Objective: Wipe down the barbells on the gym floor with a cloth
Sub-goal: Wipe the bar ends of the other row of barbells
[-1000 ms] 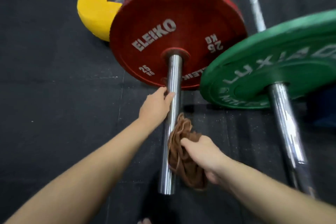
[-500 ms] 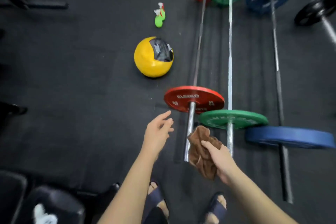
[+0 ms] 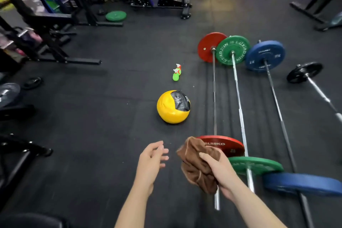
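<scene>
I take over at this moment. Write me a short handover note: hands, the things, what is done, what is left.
Left hand: open, holds nothing.
Right hand: grips the crumpled brown cloth near the close end of the red-plate steel barbell; it seems to touch no bar.
Next to it lie the green-plate barbell, the blue-plate barbell and a black-plate barbell.
Done: the picture does not show which bars are wiped.
Left: put the cloth on a bar and wipe.

Red-plated barbell's near sleeve [image 3: 216, 201] partly behind the cloth [image 3: 195, 163] and right hand [image 3: 221, 173].
</scene>
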The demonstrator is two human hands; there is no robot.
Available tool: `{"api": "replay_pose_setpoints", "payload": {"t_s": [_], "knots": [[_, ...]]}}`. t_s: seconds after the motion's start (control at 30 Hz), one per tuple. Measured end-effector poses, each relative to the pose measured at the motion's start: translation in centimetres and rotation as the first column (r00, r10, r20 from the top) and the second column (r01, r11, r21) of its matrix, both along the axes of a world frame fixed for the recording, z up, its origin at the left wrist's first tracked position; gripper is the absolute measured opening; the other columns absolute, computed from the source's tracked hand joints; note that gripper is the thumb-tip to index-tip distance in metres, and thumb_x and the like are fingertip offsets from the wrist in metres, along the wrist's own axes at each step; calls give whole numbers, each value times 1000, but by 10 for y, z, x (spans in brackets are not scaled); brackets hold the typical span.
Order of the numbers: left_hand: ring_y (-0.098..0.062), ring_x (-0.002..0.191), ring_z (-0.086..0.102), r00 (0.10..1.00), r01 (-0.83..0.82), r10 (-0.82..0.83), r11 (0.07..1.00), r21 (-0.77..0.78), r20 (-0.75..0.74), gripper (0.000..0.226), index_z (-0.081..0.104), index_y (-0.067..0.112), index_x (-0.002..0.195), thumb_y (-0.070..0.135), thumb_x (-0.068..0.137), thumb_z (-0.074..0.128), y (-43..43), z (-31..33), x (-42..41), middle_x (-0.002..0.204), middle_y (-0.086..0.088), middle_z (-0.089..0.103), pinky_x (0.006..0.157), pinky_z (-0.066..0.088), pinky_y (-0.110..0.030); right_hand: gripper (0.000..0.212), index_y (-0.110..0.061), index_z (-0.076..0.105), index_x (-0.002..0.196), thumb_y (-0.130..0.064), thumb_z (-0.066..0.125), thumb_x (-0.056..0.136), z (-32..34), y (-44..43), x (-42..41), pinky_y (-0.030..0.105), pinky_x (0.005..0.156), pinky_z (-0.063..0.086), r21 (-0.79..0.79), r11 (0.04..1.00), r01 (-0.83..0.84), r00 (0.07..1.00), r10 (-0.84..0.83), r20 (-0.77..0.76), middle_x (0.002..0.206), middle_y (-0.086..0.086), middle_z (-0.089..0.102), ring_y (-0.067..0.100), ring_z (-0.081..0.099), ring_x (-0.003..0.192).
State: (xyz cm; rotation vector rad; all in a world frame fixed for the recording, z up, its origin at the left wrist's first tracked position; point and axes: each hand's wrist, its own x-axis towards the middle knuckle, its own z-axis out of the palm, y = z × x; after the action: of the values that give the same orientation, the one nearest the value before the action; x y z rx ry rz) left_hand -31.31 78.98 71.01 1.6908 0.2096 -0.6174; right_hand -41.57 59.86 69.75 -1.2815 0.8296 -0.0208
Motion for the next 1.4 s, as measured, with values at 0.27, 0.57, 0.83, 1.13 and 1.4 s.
{"api": "replay_pose_setpoints", "payload": {"t_s": [0.27, 0.57, 0.83, 1.13, 1.4], "knots": [[-16, 91, 73, 998, 56, -57, 998, -32, -20, 20, 68, 26, 120, 21, 107, 54, -41, -11, 129, 101, 3, 78, 79, 58, -33, 31, -16, 67, 121, -3, 70, 93, -9, -33, 123, 43, 93, 58, 84, 990, 114, 992, -118, 41, 111, 11, 76, 27, 73, 105], [-9, 94, 72, 996, 88, -91, 990, 109, 26, 19, 72, 32, 114, 26, 105, 56, -63, 19, 327, 107, 5, 77, 89, 60, -38, 31, -17, 70, 117, -16, 78, 87, -3, -62, 357, 51, 98, 56, 125, 991, -39, 995, 27, 98, 116, 15, 74, 30, 71, 108], [-11, 103, 72, 998, -50, 48, 998, -37, -49, 26, 77, 23, 108, 40, 104, 57, -76, 19, 506, 105, 5, 78, 92, 55, -36, 63, -31, 53, 139, -7, 69, 83, 10, -38, 560, 28, 100, 52, 67, 895, -441, 891, 428, 151, 124, -4, 71, 12, 65, 119], [-9, 105, 71, 983, 162, -164, 987, -23, -86, 23, 74, 21, 112, 33, 106, 55, -76, -14, 819, 107, 6, 78, 85, 55, -26, 45, -25, 62, 131, 1, 65, 94, -30, -31, 841, 41, 99, 55, 40, 984, -173, 978, 167, 122, 119, 6, 74, 23, 68, 115], [-16, 111, 72, 811, 474, -507, 862, -180, -292, 62, 69, 30, 128, 73, 97, 37, -172, 19, 1059, 119, 3, 76, 102, 52, -42, 28, -24, 62, 126, -22, 67, 99, 6, -84, 1036, 28, 83, 58, 81, 989, 124, 984, -133, 117, 115, 0, 76, 14, 72, 107]]}}
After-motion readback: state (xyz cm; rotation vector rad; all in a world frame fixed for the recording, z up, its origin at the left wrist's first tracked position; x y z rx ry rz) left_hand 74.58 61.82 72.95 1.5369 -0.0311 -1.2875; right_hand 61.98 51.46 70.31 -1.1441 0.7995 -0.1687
